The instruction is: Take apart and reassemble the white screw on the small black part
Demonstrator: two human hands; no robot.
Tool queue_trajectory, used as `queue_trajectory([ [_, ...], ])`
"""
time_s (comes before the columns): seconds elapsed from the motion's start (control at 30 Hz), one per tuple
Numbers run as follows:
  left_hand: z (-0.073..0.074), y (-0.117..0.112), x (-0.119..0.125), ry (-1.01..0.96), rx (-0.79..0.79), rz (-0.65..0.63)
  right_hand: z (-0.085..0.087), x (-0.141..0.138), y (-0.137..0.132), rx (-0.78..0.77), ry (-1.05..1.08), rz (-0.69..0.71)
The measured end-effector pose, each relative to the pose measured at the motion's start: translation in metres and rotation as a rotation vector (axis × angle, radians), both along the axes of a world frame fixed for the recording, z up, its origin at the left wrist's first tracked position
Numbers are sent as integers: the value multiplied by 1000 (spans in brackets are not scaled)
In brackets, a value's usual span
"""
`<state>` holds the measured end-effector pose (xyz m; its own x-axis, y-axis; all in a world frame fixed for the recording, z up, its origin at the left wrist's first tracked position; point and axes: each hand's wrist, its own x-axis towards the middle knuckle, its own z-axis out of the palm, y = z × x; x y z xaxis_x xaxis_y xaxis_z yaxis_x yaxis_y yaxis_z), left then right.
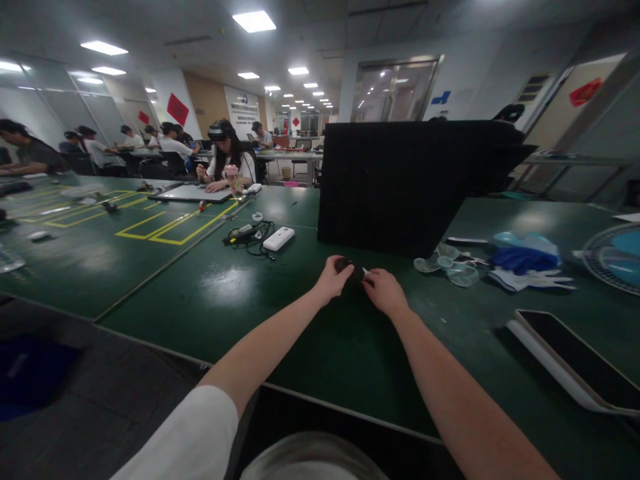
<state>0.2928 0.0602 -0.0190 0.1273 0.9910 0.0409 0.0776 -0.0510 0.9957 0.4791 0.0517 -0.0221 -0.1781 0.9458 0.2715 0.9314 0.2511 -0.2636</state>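
Observation:
My left hand (pixel 333 279) is closed around a small black object (pixel 357 273), holding it just above the green table. The object looks rounded, but its exact kind is too small and dark to make out. Against its right side, my right hand (pixel 385 291) pinches a small white piece (pixel 366 271) between thumb and fingers. Whether the white piece is joined to the black object I cannot tell. Both hands are close together in front of a large black box-like panel (pixel 385 187).
A white power bank (pixel 279 239) and black cables (pixel 250 233) lie at left. To the right are clear plastic cups (pixel 461 274), blue-and-white gloves (pixel 525 261), a round basket (pixel 590 250) and a phone-like slab (pixel 575 360). A person (pixel 230 160) sits across the table.

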Motion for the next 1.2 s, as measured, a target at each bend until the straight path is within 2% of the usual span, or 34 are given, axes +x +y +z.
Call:
queue_trajectory([
  [0.13,0,-4,-4,-233,-76,4,15,-5,-21,-46,-13,-31],
  [0.27,1,-9,-36,-292,-78,47,28,-10,-38,-187,-10,-11],
  [0.33,0,-13,-61,-226,-36,88,31,-14,-44,-219,-13,35],
  [0.43,-3,-24,-97,25,118,122,34,-23,-51,-237,-35,94],
  [0.57,3,-39,-121,397,347,94,38,-40,-57,-129,-53,186],
  [0.67,12,-48,-122,520,447,42,37,-51,-56,-60,-69,246],
  [0.8,15,-52,-117,590,460,-22,33,-57,-52,-72,-120,316],
  [1.0,12,-56,-112,623,420,-47,34,-55,-54,26,-58,242],
  [1.1,13,-59,-108,623,386,-57,36,-57,-58,34,-57,275],
  [1.2,12,-60,-105,614,375,-51,41,-63,-63,73,78,287],
])
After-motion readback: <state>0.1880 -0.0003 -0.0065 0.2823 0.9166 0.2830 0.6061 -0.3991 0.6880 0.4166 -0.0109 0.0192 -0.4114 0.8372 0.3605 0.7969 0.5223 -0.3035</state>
